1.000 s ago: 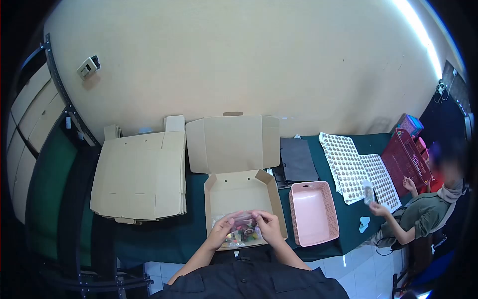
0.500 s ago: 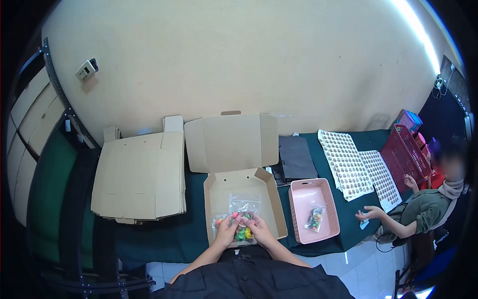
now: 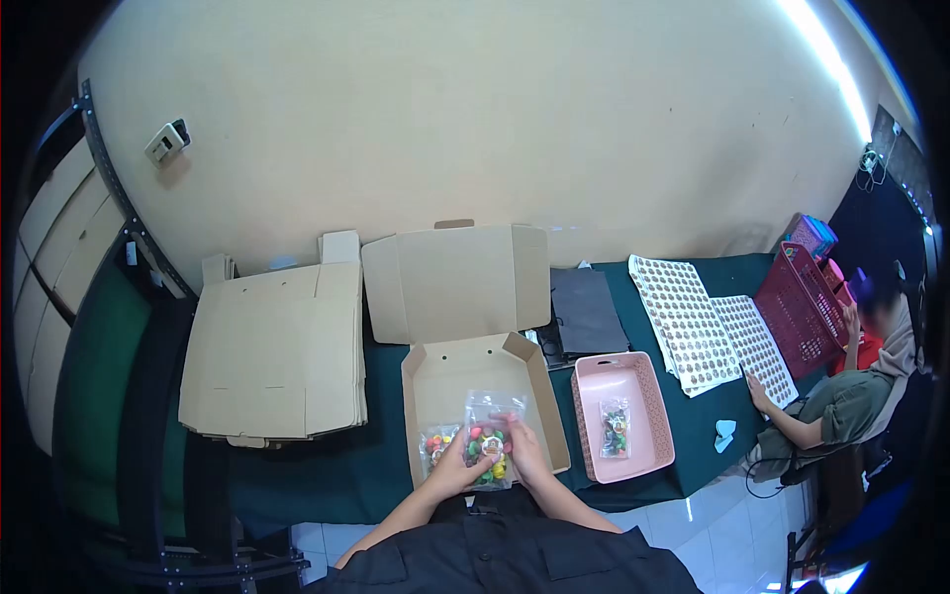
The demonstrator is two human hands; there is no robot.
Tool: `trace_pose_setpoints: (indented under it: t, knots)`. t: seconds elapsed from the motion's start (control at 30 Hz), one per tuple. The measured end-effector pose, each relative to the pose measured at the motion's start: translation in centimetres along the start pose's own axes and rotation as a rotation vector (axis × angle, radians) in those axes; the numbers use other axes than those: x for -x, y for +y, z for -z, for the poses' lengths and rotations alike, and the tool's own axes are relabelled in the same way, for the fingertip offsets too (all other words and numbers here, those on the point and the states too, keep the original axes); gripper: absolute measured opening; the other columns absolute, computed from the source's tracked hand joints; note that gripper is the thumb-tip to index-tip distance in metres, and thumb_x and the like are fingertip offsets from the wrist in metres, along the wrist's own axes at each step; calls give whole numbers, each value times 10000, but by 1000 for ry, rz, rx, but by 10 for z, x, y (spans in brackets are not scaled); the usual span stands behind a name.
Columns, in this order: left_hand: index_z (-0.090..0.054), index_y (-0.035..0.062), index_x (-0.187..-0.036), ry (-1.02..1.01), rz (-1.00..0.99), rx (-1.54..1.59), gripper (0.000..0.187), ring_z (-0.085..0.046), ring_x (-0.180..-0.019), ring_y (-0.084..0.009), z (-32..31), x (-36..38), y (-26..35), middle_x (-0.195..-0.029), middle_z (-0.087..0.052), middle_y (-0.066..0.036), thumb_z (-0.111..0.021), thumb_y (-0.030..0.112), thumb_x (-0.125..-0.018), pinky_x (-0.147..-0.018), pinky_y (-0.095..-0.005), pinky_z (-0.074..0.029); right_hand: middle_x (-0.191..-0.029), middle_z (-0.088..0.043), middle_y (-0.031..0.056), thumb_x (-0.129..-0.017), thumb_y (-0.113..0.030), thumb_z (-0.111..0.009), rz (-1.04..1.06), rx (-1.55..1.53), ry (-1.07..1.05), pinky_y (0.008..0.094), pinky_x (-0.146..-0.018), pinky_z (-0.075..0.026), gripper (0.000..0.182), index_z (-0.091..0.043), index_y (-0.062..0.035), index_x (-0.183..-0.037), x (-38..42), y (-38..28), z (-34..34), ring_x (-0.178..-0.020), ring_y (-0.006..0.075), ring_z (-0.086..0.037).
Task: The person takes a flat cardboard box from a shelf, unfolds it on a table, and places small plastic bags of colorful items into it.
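A clear plastic bag of colourful pieces [image 3: 492,447], with a round label on its front, is held upright over an open cardboard box [image 3: 436,374]. My left hand [image 3: 455,469] grips its left side, thumb on the front. At its right side, my right hand [image 3: 526,453] has its fingers closed on the bag. A second bag of colourful pieces [image 3: 435,445] lies in the box, just left of my left hand. Another filled bag [image 3: 615,430] rests in the pink basket [image 3: 650,393] right of the box.
Flattened cardboard boxes [image 3: 272,351] are stacked at the left. Behind the basket lies a black folder-like item [image 3: 588,310]. Sticker sheets [image 3: 685,322] and a maroon crate [image 3: 795,315] are further right, beside a seated person [image 3: 841,406]. A pale blue scrap [image 3: 725,435] lies near the table edge.
The held bag has come upright, with its label now visible, and my right hand has moved slightly right and up. The other person has leaned down, one hand now on the sticker sheets.
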State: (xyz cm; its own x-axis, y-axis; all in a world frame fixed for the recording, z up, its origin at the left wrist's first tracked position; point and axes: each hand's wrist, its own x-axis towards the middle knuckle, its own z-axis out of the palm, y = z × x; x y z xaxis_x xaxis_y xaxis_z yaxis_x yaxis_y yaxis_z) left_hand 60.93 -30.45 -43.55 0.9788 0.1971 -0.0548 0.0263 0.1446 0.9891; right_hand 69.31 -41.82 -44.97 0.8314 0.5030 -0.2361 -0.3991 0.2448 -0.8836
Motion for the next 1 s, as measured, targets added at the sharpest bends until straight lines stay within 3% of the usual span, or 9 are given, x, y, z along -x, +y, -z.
trace_pose_setpoints:
  t: [0.07,0.17,0.2,0.33,0.4,0.57,0.73,0.83,1.0]
  knots:
    - [-299,45,-1246,95,278,84,584,-487,-1029,-158,2,2,16,-1107,-472,-96,-645,152,-787,-859,-302,-423,-918,-593,82,-871,-204,-534,18,18,12,218,-745,-426,250,-558,7,-1003,-1,0,2,-839,115,-548]
    - [-244,74,-1295,107,27,153,690,-449,-1079,-212,17,-11,-35,-1167,-420,-139,-667,217,-770,-813,-317,-465,-881,-599,67,-843,-203,-582,11,396,-81,210,-656,-449,278,-563,11,-1018,-5,2,23,-794,121,-569]
    - [-224,48,-1317,98,161,-131,766,-378,-1146,-276,22,-8,-23,-1253,-320,-175,-678,293,-750,-915,-345,-382,-818,-618,86,-827,-175,-592,302,529,40,239,-616,-466,257,-584,40,-968,-26,31,50,-736,127,-581]
    - [-203,34,-1323,148,354,-424,922,-251,-1214,-303,60,-10,-92,-1271,-235,-203,-708,433,-662,-963,-377,-325,-761,-628,169,-797,-135,-592,295,742,350,295,-612,-475,213,-602,57,-890,-41,4,74,-689,198,-610]
    - [-169,71,-1347,170,481,-406,952,-221,-1226,-328,60,-3,-95,-1289,-179,-215,-715,434,-657,-981,-384,-307,-769,-606,239,-773,-141,-589,145,967,286,350,-645,-475,221,-609,52,-879,-57,27,93,-730,301,-620]
    - [-23,118,-1371,163,634,-588,1084,-233,-1200,-346,62,7,-132,-1278,-95,-239,-741,429,-621,-1007,-347,-262,-792,-628,191,-736,-186,-598,-73,1255,-29,359,-680,-482,210,-646,-16,-848,-69,92,100,-746,304,-619]
    - [76,158,-1383,100,687,-470,1116,-43,-1294,-417,63,6,-123,-1343,145,-299,-698,469,-642,-1041,-370,-209,-743,-628,179,-731,-297,-622,-309,1208,-172,355,-644,-486,284,-647,-19,-788,-64,96,76,-677,293,-622]
    - [24,150,-1390,149,631,-419,1062,-89,-1289,-417,74,6,-157,-1345,124,-301,-685,452,-659,-1035,-364,-231,-701,-625,170,-751,-255,-608,-99,1408,-102,348,-625,-486,261,-629,5,-753,-45,63,71,-653,291,-617]
    - [-54,108,-1387,213,544,-517,892,-275,-1216,-325,68,8,-142,-1318,-63,-222,-611,403,-756,-973,-380,-338,-898,-577,186,-798,-108,-527,490,1033,631,399,-751,-432,204,-557,15,-957,-42,-10,124,-876,315,-549]
